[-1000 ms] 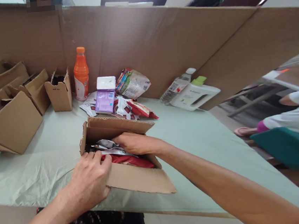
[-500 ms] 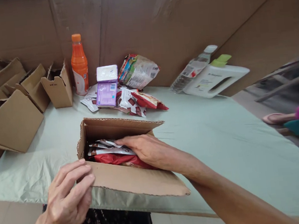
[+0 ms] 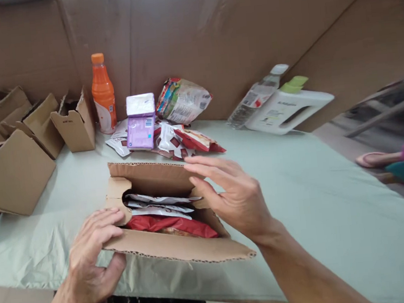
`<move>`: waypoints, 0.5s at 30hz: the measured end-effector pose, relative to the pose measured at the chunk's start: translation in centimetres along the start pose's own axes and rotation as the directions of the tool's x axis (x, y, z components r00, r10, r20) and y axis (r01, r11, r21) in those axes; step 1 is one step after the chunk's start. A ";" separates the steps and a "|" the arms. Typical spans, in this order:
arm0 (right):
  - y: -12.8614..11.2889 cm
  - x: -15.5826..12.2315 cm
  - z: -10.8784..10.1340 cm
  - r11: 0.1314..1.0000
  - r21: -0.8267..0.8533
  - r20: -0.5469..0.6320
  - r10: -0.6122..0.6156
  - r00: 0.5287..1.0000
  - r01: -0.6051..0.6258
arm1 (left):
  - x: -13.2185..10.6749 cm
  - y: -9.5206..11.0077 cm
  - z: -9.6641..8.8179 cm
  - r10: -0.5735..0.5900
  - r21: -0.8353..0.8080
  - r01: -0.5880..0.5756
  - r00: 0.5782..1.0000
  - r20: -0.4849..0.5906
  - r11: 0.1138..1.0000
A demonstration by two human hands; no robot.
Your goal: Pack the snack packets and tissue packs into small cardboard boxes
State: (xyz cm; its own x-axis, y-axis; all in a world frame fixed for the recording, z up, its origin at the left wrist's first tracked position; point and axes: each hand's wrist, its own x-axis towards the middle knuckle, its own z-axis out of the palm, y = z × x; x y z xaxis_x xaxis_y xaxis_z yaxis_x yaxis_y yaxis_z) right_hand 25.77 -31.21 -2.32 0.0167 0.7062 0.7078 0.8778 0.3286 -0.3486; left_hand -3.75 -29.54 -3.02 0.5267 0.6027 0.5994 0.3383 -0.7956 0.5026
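An open cardboard box (image 3: 183, 248) stands at the near edge of the table, with red and white snack packets (image 3: 165, 212) lying inside. My left hand (image 3: 91, 262) rests on the box's near left corner, fingers over the small left flap and thumb under the front flap. My right hand (image 3: 230, 191) hovers above the box's right side, fingers spread, thumb touching the small right flap. It holds nothing.
Behind the box lie loose packets (image 3: 183, 141), a purple pack (image 3: 141, 129), an orange bottle (image 3: 103, 96), a snack bag (image 3: 183, 101), a clear bottle (image 3: 257, 96) and a white jug (image 3: 287, 110). Folded cardboard boxes (image 3: 14, 169) crowd the left. Cardboard walls (image 3: 212, 36) surround the green-covered table (image 3: 317, 197).
My right hand has come up out of the box and opened above its right side. My left hand moved onto the near left corner, and the left flap has folded inward.
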 end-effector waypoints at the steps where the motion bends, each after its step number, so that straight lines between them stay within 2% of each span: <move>1: 0.2 0.1 0.4 0.999 0.041 0.003 0.018 1.000 -0.018 | 0.1 0.0 0.0 -0.009 -0.002 0.009 1.000 0.000 1.000; 4: 0.4 0.1 1.0 0.990 0.115 -0.038 0.085 0.996 -0.080 | 0.6 0.1 -0.4 -0.068 0.003 0.068 0.998 0.007 0.998; 6: 0.4 0.0 0.9 0.985 0.129 -0.016 0.118 0.993 -0.115 | 0.9 0.0 -0.6 -0.089 0.006 0.089 0.996 0.013 0.996; 11: 0.3 0.0 0.3 0.960 0.198 0.043 0.191 0.981 -0.196 | 1.6 -0.2 -0.8 -0.052 -0.020 0.052 0.999 -0.004 0.998; 15: 0.8 0.2 0.0 0.926 0.249 0.092 0.270 0.959 -0.284 | 1.9 -0.1 -0.3 -0.171 0.033 0.172 0.985 -0.036 0.985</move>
State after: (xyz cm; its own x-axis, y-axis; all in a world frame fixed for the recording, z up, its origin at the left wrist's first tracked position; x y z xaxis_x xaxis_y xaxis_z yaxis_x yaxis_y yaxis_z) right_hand 26.49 -30.81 -2.49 0.2086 0.8231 0.5281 0.6891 0.2595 -0.6766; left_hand -2.97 -28.29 -1.71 0.4330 0.7314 0.5269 0.4493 -0.6819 0.5772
